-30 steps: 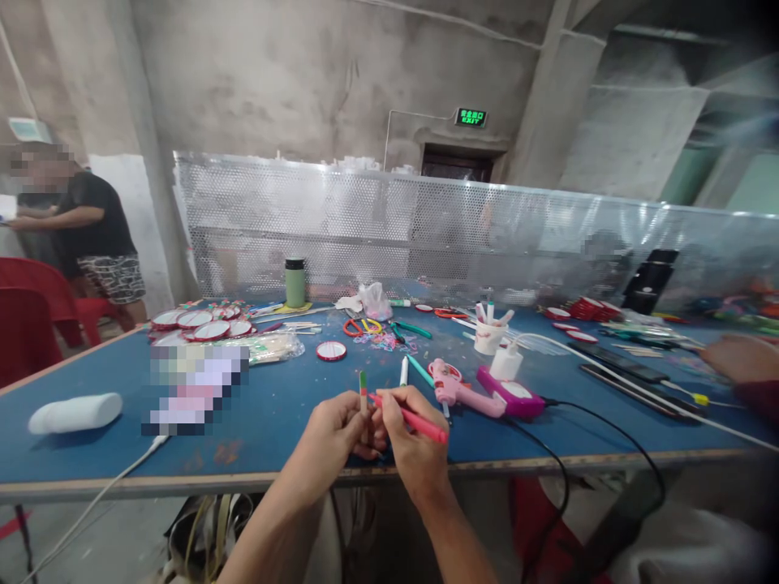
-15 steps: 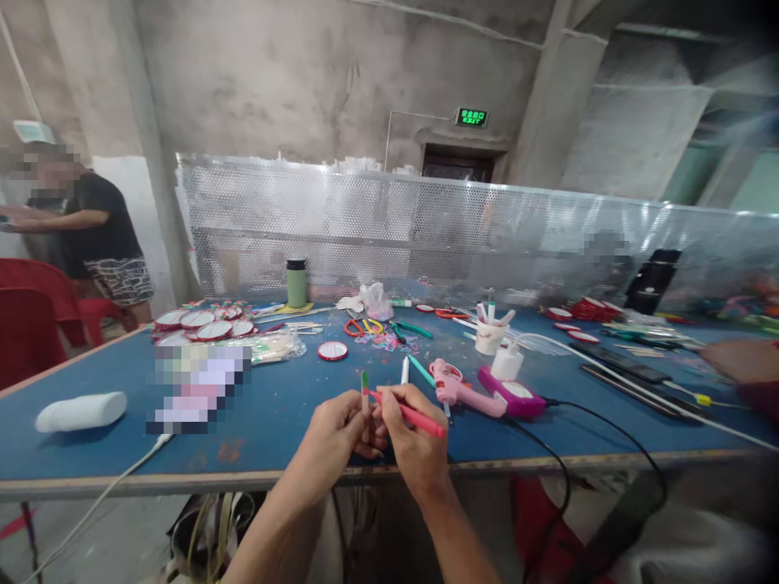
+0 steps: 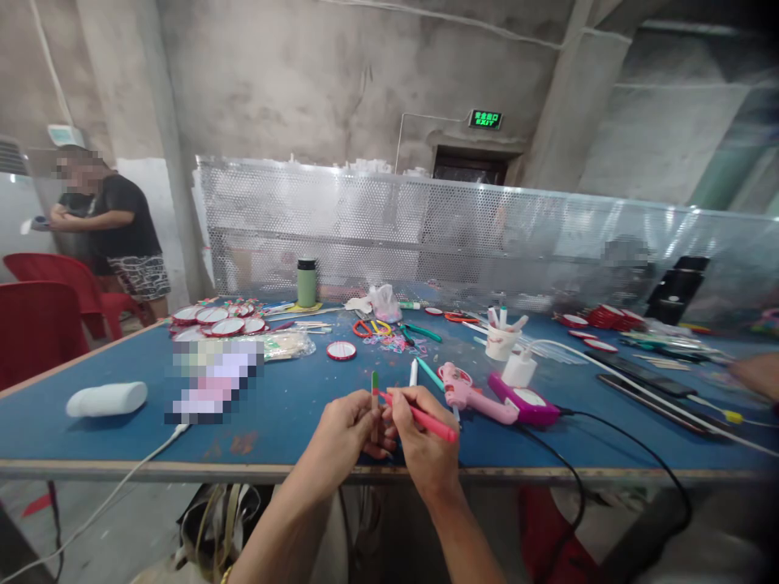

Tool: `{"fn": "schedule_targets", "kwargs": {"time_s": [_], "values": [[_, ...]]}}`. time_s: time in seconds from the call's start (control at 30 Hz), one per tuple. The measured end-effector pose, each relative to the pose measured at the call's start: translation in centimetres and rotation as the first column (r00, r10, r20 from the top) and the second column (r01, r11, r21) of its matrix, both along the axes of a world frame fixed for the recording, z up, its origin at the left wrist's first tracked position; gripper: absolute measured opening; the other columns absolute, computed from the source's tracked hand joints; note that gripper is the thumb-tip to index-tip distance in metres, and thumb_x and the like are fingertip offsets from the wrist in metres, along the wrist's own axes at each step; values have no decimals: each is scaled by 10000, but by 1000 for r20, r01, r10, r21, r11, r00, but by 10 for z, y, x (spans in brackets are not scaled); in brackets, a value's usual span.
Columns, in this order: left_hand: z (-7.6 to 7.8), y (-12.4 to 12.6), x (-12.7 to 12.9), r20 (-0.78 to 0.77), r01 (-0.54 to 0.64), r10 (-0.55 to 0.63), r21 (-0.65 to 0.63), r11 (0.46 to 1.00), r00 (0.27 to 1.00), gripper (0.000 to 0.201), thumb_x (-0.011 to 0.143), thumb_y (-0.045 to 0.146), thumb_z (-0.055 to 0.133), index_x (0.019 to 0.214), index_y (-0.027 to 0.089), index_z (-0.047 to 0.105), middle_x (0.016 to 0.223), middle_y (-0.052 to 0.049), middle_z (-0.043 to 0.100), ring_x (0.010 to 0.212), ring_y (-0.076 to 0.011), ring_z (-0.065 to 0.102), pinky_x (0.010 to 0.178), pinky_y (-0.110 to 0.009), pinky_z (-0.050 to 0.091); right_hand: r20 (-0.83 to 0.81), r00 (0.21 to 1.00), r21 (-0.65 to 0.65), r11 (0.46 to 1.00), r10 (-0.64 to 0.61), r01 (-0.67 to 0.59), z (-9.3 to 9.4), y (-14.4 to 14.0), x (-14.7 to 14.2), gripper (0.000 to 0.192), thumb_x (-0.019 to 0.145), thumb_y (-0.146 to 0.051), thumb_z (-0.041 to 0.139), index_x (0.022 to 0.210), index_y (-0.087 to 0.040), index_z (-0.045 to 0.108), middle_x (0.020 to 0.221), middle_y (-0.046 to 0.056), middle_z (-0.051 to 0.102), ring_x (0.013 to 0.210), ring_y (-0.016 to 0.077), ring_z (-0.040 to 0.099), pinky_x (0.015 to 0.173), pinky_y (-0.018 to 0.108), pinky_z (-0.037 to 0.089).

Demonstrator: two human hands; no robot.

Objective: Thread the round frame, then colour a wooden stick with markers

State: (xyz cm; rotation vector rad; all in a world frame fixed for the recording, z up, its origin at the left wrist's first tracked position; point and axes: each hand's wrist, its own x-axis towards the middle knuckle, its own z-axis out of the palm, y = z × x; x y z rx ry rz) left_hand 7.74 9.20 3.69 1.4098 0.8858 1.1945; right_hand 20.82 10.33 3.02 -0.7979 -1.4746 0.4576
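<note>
Stick (image 3: 374, 405): while its top is green and a red band (image 3: 375, 392) sits just below, the wood under that is bare, so green looks done, red seems in hand, and the rest appears unworked.
Left hand (image 3: 346, 425): pinches the stick roughly upright, near the table's front edge.
Right hand (image 3: 421, 444): holds the red marker (image 3: 433, 422) in a writing grip, its tip beside the band; contact is too small to tell.
Blue table (image 3: 286, 418): a red-rimmed disc (image 3: 342, 350) lies beyond the hands, a pink glue gun (image 3: 480, 399) to their right.
</note>
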Motion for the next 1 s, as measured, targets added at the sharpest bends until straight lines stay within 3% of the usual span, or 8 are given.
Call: {"fn": "schedule_targets", "kwargs": {"time_s": [0.57, 1.0], "values": [[-6, 3, -1, 7, 11, -11, 34, 999, 1000, 374, 835, 523, 606, 756, 164, 537, 676, 1, 597, 584, -143, 620, 583, -293, 576, 41, 999, 41, 999, -36, 34, 3, -2, 1, 201, 914, -276, 560, 789, -170, 676, 627, -7, 666, 457, 106, 607, 461, 186, 521], [-2, 2, -1, -12, 1, -1, 28, 1000, 1000, 398, 830, 554, 593, 780, 159, 579, 706, -21, 622, 618, -160, 629, 590, -290, 573, 68, 997, 34, 999, -40, 37, -1, -1, 2, 236, 925, -292, 546, 778, -169, 683, 613, -6, 652, 436, 109, 604, 444, 201, 507]]}}
